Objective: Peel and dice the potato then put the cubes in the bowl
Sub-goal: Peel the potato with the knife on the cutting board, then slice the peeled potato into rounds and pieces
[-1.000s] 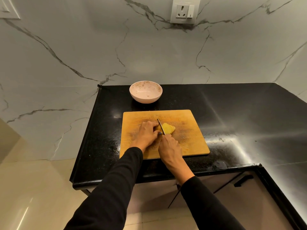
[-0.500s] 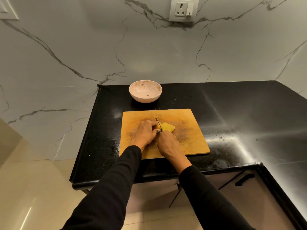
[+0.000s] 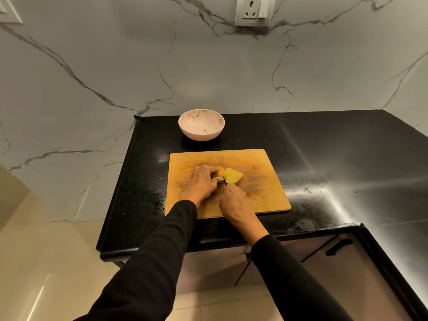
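Slicing: my right hand (image 3: 232,200) grips the knife (image 3: 224,179), its blade across the potato (image 3: 232,175) mid-frame; my left hand (image 3: 201,183) holds its left end, fingers curled just beside the blade.

Black countertop (image 3: 324,158) w/ wooden cutting board (image 3: 261,195) near front, pink bowl (image 3: 201,125) behind it.

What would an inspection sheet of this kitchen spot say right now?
Surface: black countertop, glossy, bearing a wooden cutting board.
Job's things: peeled potato on the board, part sliced; knife in it; bowl behind the board, no cubes inside.
Clutter: nothing seen.
Hands: left hand holds the potato; right hand grips the knife.
Cables: nothing seen.
Surroundings: marble wall, wall socket, cabinet handle.
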